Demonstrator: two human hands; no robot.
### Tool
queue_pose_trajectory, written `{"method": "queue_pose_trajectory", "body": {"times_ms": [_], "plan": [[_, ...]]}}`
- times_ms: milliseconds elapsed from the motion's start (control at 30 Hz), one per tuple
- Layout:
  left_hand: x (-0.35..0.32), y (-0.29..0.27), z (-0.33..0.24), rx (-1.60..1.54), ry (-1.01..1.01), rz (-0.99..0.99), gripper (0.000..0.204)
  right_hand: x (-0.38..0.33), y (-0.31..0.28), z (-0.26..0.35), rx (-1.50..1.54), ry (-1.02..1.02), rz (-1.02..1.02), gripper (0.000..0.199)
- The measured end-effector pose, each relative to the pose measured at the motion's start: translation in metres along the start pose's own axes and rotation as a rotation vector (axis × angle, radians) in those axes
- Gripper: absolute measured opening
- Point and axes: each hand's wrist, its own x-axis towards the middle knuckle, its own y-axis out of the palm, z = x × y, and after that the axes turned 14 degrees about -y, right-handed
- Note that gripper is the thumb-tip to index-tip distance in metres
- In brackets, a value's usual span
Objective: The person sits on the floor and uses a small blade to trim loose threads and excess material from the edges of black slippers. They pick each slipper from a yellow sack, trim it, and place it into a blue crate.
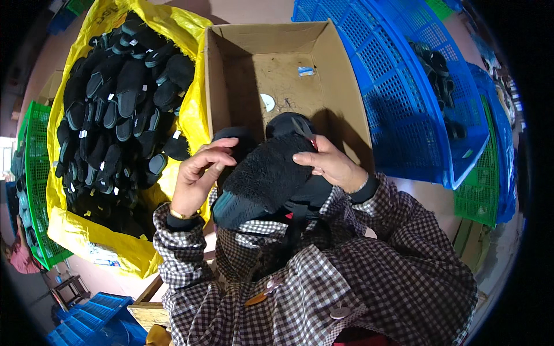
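Holding a black fleecy slipper (pixel 266 173) between both hands just near of the open cardboard box (pixel 340 92), I see its long axis slant from near-left up to far-right. My right hand (pixel 329 164) has its grip closed over the far-right end; my left hand (pixel 199 176) curls at the left edge, fingers half bent, touching it. The yellow sack of black slippers (pixel 69 230) lies left.

Checked sleeves (pixel 369 254), gold bangle (pixel 183 215)
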Motion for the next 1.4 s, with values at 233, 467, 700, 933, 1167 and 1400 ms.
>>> {"method": "queue_pose_trajectory", "body": {"times_ms": [233,467,700,933,1167,1400], "plan": [[-0.017,0.048,-0.005,0.314,-0.146,0.102,0.046,-0.052,-0.033,-0.043,-0.034,-0.182,0.032,0.045],[0.001,0.092,-0.008,0.445,0.09,0.052,0.03,-0.069,-0.034,-0.04,-0.266,-0.235,0.108,0.046],[0.003,0.111,-0.008,0.372,0.057,0.001,0.009,-0.087,-0.032,-0.04,-0.261,-0.208,0.097,0.043],[0.019,0.118,0.014,0.372,-0.266,0.145,0.013,-0.096,-0.049,-0.064,-0.373,-0.184,0.007,0.048],[0.033,0.124,0.022,0.466,-0.201,0.109,0.014,-0.097,-0.055,-0.032,-1.134,-0.321,-0.222,0.027],[0.033,0.125,0.027,0.42,-0.119,0.092,0.013,-0.081,-0.048,-0.009,-1.434,-0.379,0.077,0.039]]}}
